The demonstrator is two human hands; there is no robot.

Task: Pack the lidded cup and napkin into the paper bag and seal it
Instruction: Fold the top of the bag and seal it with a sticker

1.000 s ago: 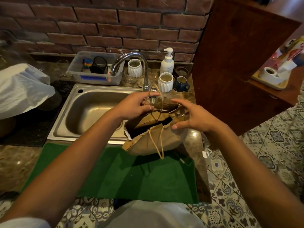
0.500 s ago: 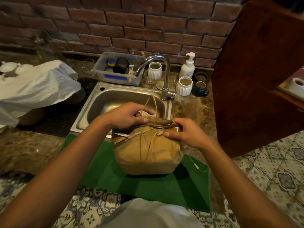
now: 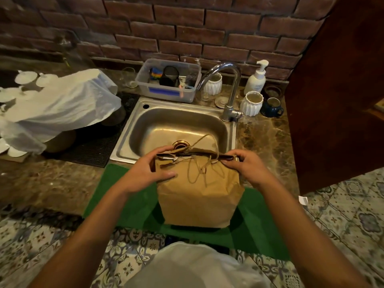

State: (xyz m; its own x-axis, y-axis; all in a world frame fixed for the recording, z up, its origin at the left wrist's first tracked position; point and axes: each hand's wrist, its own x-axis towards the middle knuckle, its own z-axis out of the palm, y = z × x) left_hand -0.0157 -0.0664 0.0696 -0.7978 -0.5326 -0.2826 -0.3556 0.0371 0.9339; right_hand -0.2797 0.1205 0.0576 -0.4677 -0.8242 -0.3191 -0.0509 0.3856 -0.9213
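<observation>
A brown paper bag with twine handles stands upright on a green mat at the counter's front edge. Its top is folded flat and closed. My left hand grips the folded top's left corner, thumb on the front face. At the right corner my right hand pinches the fold. One twine loop sticks up over the sink, the other lies on the bag's front. The cup and napkin are hidden from view.
A steel sink with a curved tap lies just behind the bag. Beyond it stand a plastic tub, white ribbed pots, a blue mug and a soap pump. A white plastic bag covers dishes at left. A wooden panel rises at right.
The bag went from lying open near the sink to standing upright on the mat with its top folded shut. Both hands moved outward to the fold's corners.
</observation>
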